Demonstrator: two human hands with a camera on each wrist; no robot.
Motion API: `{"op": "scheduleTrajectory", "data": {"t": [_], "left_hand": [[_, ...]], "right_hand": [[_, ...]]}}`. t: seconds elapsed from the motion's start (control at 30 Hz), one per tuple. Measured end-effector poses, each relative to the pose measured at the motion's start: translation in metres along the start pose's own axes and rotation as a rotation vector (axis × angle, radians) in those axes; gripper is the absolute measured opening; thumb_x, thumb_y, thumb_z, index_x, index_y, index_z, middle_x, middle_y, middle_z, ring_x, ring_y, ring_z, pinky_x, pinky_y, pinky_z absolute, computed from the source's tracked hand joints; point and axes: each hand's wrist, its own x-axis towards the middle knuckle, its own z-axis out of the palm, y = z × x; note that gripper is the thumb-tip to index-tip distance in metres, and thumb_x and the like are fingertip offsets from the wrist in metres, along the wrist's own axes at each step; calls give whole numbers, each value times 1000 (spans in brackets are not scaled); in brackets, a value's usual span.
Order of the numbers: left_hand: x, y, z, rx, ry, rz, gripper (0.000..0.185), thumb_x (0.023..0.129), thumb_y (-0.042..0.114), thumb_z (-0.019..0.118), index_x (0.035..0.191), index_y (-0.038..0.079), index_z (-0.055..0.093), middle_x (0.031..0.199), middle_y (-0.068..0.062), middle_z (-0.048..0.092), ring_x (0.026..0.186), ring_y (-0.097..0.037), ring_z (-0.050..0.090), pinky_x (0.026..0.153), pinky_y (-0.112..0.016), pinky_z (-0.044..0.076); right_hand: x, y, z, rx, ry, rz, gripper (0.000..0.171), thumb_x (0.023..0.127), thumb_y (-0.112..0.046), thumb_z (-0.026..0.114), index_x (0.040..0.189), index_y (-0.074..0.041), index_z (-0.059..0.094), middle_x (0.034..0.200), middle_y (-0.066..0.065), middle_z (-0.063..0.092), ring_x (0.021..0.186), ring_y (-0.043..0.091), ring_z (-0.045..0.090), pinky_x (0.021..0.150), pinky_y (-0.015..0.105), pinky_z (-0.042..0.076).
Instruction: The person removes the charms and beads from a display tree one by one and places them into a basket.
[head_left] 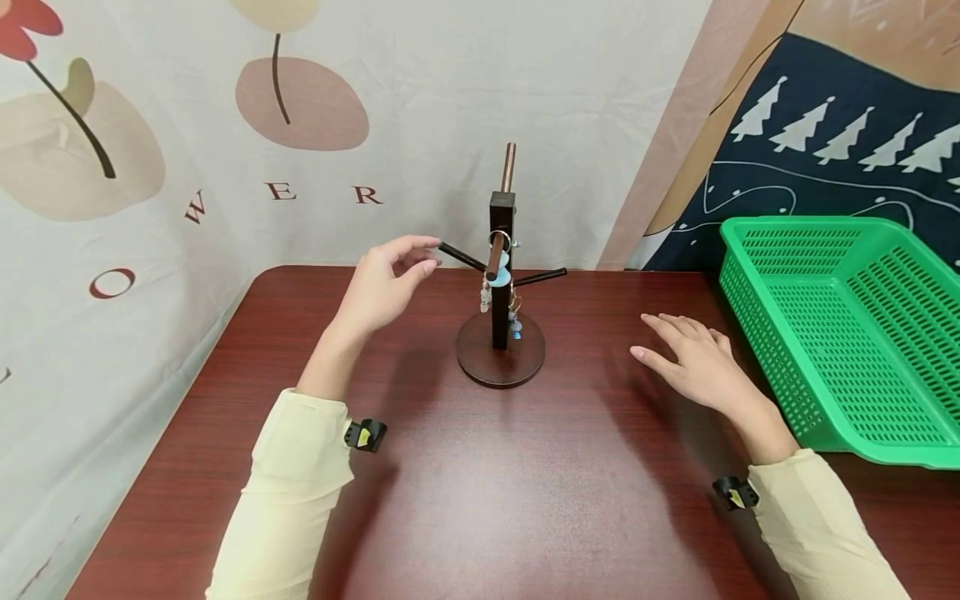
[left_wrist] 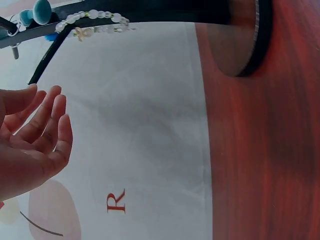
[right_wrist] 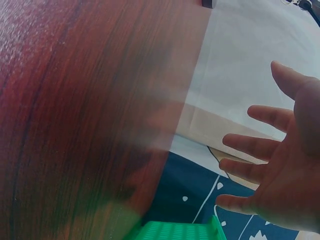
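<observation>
While upright, stand (head_left: 501,283) points up.

— Item one: we log the stand (head_left: 500,333) on the table (head_left: 480,500), at its middle toward the far edge, trinkets (head_left: 501,287) hanging from its pegs.

— We add: left hand (head_left: 386,283) raised just left of the stand; right hand (head_left: 693,358) right of it, beside the basket (head_left: 847,333) at the table's right end
</observation>
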Motion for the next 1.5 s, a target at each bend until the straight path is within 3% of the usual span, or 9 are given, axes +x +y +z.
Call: {"op": "scheduleTrajectory", "data": {"t": [0.33, 0.5, 0.67, 0.97, 1.2, 1.5], "left_hand": [[9, 11, 1, -36, 25, -47, 22, 91, 10, 55, 111, 7, 64, 96, -9, 66, 80, -16, 58, 66, -26, 42], [11, 11, 1, -22, 23, -56, 19, 91, 9, 55, 107, 6, 65, 94, -9, 66, 78, -15, 58, 67, -26, 42], [12, 11, 1, 0, 24, -61, 18, 91, 10, 56, 105, 6, 65, 91, -11, 66, 78, -15, 59, 63, -25, 40], [13, 15, 1, 16, 23, -66, 17, 91, 12, 56, 103, 5, 65, 90, -10, 67, 80, -16, 60, 64, -28, 40], [14, 15, 0, 18, 16, -71, 16, 91, 11, 56, 103, 5, 65, 92, -11, 67, 82, -17, 60, 66, -28, 40], [14, 16, 1, 16, 9, -70, 16, 91, 11, 56, 102, 3, 65, 91, -11, 67, 85, -22, 60, 66, -28, 40]], "right_hand": [[1, -1, 1, 96, 1, -46, 58, 91, -41, 52, 134, -2, 42, 133, 23, 42, 123, 44, 31, 86, 64, 22], [3, -5, -6, 147, -46, -69, 58, 91, -37, 54, 133, 0, 42, 132, 25, 43, 121, 43, 36, 94, 60, 25], [7, -13, -15, 228, -65, -103, 54, 91, -35, 56, 132, -2, 45, 131, 19, 46, 122, 34, 40, 97, 52, 30], [14, -35, -47, 323, -40, -177, 41, 91, -25, 57, 127, -6, 51, 113, 12, 60, 97, 24, 59, 81, 42, 46], [22, -54, -68, 361, -45, -241, 37, 91, -22, 58, 125, -9, 54, 109, 7, 62, 94, 17, 60, 77, 23, 46], [36, -80, -80, 407, -71, -327, 35, 90, -20, 59, 124, -10, 56, 107, 5, 64, 97, 14, 59, 81, 30, 45]]}}
